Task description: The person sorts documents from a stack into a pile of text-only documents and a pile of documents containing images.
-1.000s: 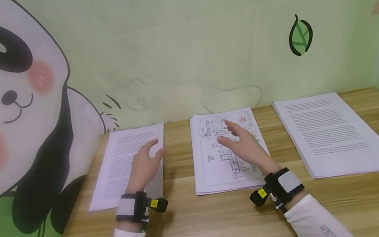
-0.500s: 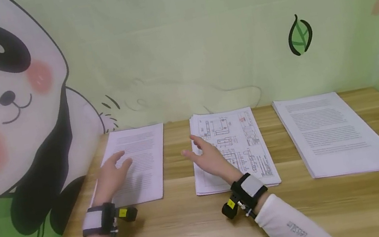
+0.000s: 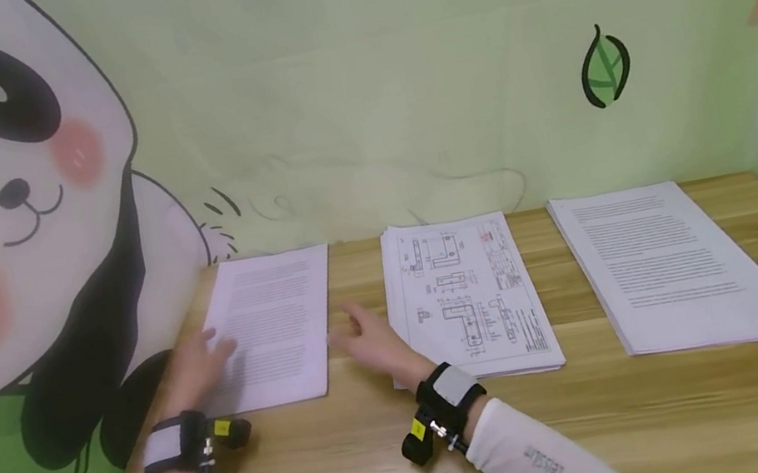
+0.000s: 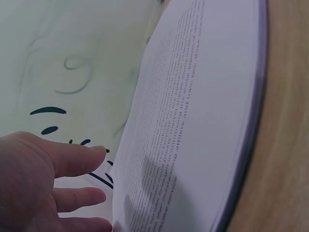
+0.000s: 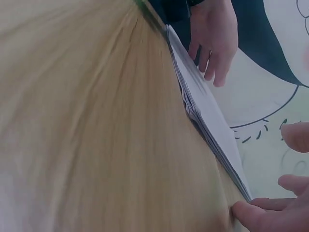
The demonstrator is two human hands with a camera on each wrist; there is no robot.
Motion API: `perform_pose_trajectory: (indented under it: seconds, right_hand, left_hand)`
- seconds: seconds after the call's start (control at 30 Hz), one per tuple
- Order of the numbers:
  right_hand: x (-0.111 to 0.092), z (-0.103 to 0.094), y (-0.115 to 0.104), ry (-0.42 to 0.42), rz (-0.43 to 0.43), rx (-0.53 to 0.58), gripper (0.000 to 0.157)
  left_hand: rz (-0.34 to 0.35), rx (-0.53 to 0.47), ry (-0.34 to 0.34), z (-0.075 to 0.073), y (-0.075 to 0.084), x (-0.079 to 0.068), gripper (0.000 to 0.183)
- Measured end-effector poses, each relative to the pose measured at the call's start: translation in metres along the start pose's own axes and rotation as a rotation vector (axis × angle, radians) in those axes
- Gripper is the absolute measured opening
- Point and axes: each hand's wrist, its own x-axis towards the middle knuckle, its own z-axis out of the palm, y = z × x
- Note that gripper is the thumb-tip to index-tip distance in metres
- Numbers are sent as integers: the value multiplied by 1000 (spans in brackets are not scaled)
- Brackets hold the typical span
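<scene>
A stack of printed sheets (image 3: 276, 322) lies at the left of the wooden table, its side showing several layers in the right wrist view. My left hand (image 3: 192, 373) is at the stack's left edge, fingers extended and spread. In the left wrist view the left hand (image 4: 58, 183) shows beside the text-covered top sheet (image 4: 212, 96). My right hand (image 3: 379, 346) is by the stack's right edge, fingers spread and pointing left. In the right wrist view the right fingertips (image 5: 246, 212) are close to the stack's far corner; whether they touch it I cannot tell. Neither hand holds anything.
A stack of technical drawings (image 3: 468, 288) lies mid-table, slightly uneven along its left side. Farther right is another stack of text pages (image 3: 664, 254). Bare tabletop (image 3: 343, 463) shows in front. A panda-printed backdrop (image 3: 359, 122) rises behind the table.
Both hands have moved left. The left hand went from above the left stack to its left edge. The right hand left the drawings for the left stack's right side. The papers stay put.
</scene>
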Motion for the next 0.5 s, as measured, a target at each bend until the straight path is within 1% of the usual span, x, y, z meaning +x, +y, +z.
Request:
perform_pose_trajectory:
  seconds: [0.1,0.2,0.27,0.43,0.5]
  right_hand:
    - [2,6,0,-6,11,87,64]
    - [2,11,-1,-39,36,211,62]
    - [2,14,-2,-56,57,273,61]
    - [3,17,-2,-68,111,345,63]
    - [5,17,-2,-68,133,392,64]
  left_hand:
    - [6,27,-14,2,-2,2,72]
    - [-5,35,-35,5,-2,4,73]
    - [-12,33,-45,7,-2,4,72]
    - [-10,42,-51,11,0,3,71]
    - [-11,47,-57,12,1,3,71]
